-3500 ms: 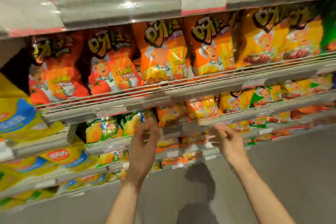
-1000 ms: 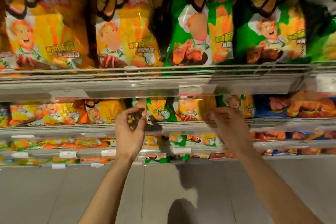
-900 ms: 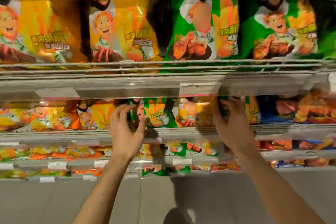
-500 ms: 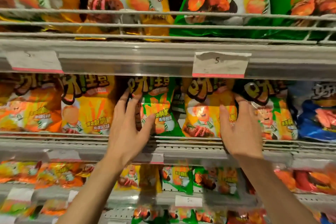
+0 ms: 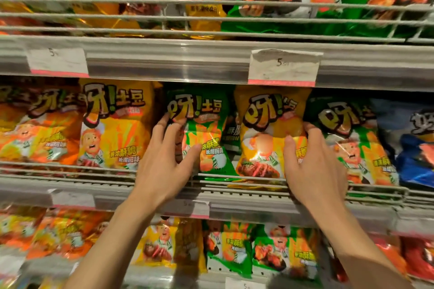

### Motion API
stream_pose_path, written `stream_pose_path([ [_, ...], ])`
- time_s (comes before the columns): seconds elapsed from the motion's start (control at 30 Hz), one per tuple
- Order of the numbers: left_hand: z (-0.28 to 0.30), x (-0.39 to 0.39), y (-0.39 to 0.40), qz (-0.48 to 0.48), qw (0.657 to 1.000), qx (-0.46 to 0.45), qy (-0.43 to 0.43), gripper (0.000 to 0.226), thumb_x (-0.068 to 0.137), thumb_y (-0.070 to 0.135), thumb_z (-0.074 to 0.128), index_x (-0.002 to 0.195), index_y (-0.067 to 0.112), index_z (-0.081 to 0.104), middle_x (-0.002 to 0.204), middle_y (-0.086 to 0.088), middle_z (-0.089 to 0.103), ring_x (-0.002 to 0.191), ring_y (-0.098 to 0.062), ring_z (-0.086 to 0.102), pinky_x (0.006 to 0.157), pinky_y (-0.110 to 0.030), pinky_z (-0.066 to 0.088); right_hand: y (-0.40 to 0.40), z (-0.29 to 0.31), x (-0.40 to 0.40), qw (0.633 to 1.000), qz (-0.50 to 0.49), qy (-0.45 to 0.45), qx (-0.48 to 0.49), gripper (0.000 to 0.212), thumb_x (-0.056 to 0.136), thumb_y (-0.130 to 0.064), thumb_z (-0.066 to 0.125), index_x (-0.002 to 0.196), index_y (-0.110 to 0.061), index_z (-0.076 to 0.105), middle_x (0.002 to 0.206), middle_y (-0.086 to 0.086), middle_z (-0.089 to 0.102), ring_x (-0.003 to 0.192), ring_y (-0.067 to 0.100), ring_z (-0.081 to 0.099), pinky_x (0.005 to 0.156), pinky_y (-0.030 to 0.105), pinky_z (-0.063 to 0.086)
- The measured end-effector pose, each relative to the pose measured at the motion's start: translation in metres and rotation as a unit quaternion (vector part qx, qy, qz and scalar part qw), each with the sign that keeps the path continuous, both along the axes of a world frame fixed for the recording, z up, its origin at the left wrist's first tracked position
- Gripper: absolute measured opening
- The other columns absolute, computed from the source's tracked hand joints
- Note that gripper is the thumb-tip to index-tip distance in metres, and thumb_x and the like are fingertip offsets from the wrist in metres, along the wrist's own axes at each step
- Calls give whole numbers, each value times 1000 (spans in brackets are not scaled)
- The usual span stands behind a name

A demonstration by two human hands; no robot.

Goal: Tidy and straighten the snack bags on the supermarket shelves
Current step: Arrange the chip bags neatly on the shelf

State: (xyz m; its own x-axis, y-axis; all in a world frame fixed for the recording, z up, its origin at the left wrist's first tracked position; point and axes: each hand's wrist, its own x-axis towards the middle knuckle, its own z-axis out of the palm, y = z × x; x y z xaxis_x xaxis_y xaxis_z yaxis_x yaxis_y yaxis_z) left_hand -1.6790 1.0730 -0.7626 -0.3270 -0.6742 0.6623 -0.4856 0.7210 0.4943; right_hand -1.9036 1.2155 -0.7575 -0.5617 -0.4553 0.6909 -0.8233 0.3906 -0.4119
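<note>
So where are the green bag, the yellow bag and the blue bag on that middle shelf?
green bag (image 5: pixel 206 124): head view, upper front.
yellow bag (image 5: pixel 265 129): head view, front centre.
blue bag (image 5: pixel 408 145): head view, front.

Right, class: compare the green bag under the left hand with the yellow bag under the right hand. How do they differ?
The green bag is green; the yellow bag is orange-yellow. The left hand holds the green bag's left edge; the right hand holds the yellow bag's right edge. The green bag pictures pale snacks, the yellow bag grilled meat. Both stand on the middle shelf with the same logo.
</note>
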Motion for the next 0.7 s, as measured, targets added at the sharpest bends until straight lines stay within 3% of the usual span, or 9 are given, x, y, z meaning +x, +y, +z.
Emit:
stream_pose_path([
  [0.1,2,0,3,-1,1000,10,-4,71,88,66,45,149,30,40,164,2,22,141,-21,42,97,-41,46,4,5,1,999,21,-24,20,49,105,-53,32,141,-19,39,119,7,67,87,32,64,66,38,41],
  [0.2,2,1,3,-2,1000,21,-6,74,87,68,45,151,32,37,164,6,20,143,-21,38,100,-45,46,9,10,1,996,49,-60,37,59,103,-59,31,148,-20,31,113,8,69,85,31,66,67,40,48],
  [0.3,2,2,3,-7,1000,28,-4,75,87,70,44,152,33,35,164,7,18,146,-20,34,103,-49,45,12,15,0,993,65,-89,45,69,100,-64,35,153,-20,26,116,6,69,96,29,68,74,44,56],
  [0.47,4,3,4,-14,999,37,-10,73,94,69,43,155,31,30,165,5,14,147,-24,33,105,-52,45,15,25,1,980,97,-171,7,63,103,-51,48,155,-20,30,130,7,64,117,33,61,83,40,45],
  [0.6,5,6,5,-22,999,43,-6,65,100,56,47,156,28,29,165,5,11,148,-25,32,108,-49,42,15,35,0,969,132,-206,-33,58,104,-42,52,154,-21,33,98,-11,61,88,17,62,83,39,50],
  [0.7,5,6,5,-18,999,48,-6,67,100,57,46,157,28,28,166,6,9,149,-26,31,110,-51,42,11,38,-3,964,142,-217,-54,52,103,-39,52,151,-26,36,92,-8,65,80,17,68,80,46,58],
])
